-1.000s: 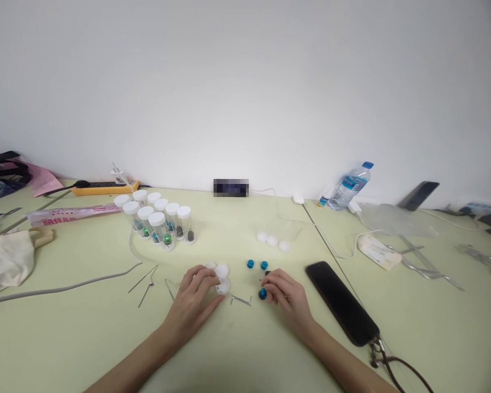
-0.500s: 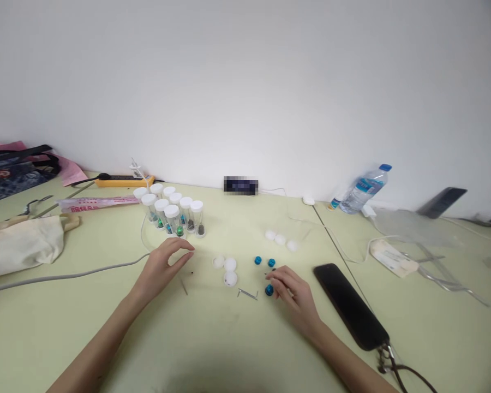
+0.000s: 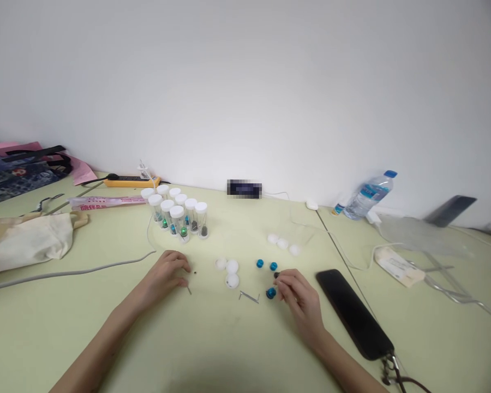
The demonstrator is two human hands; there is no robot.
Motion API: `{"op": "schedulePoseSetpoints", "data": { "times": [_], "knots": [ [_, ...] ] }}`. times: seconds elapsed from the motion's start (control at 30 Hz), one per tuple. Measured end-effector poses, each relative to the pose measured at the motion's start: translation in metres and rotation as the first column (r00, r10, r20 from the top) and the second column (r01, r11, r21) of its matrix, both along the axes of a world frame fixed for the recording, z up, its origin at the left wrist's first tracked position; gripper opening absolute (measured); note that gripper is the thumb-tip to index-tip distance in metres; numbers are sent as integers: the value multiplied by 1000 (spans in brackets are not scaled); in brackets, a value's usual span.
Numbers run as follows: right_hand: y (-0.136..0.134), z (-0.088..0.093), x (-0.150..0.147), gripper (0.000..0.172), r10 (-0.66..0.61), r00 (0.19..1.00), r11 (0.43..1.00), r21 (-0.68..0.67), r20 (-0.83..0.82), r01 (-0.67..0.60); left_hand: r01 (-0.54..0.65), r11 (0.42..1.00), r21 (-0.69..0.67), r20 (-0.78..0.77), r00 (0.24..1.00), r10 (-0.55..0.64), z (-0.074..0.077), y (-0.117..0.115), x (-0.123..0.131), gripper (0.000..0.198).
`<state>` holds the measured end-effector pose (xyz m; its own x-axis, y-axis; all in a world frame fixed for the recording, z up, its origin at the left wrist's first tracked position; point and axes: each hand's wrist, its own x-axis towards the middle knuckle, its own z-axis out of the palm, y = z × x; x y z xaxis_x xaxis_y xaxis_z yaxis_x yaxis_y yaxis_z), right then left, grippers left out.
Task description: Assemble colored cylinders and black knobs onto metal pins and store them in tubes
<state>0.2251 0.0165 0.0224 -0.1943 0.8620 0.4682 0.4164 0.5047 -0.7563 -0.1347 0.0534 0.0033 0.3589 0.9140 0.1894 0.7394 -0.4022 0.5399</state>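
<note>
Blue piece (image 3: 271, 293) sits on the green table (image 3: 229, 344), just beside my right hand (image 3: 300, 299); fingertips bunched at a small dark part (image 3: 276, 275), hold unclear. Left hand (image 3: 161, 277) half-curled by a thin rod (image 3: 189, 291); I can't tell if it's gripped.

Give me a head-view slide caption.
Left hand by a thin rod, right hand beside small blue parts, white discs between, capped tubes beyond.

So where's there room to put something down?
Bare table lies between the forearms, on this side of the thin metal tool, and between the capped tubes and the far white discs. It's crowded around the right hand, with blue pieces close by.
</note>
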Motion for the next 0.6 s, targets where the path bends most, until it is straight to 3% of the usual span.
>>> {"op": "schedulePoseSetpoints", "data": {
  "times": [0.1,0.37,0.5,0.6],
  "knots": [
    [0,2,-1,16,-10,999,999,35,31,9,-17,999,-38,3,1000,17,5,-3,11,4],
    [1,4,-1,14,13,998,999,45,56,-15,-20,999,-27,10,1000,20,8,-9,24,7],
    [1,4,-2,14,19,999,999,36,46,-20,-41,997,65,55,998,37,13,-9,34,14],
    [1,4,-3,13,43,998,999,17,39,-44,-20,986,163,111,994,2,23,-7,59,12]
  ]
}}
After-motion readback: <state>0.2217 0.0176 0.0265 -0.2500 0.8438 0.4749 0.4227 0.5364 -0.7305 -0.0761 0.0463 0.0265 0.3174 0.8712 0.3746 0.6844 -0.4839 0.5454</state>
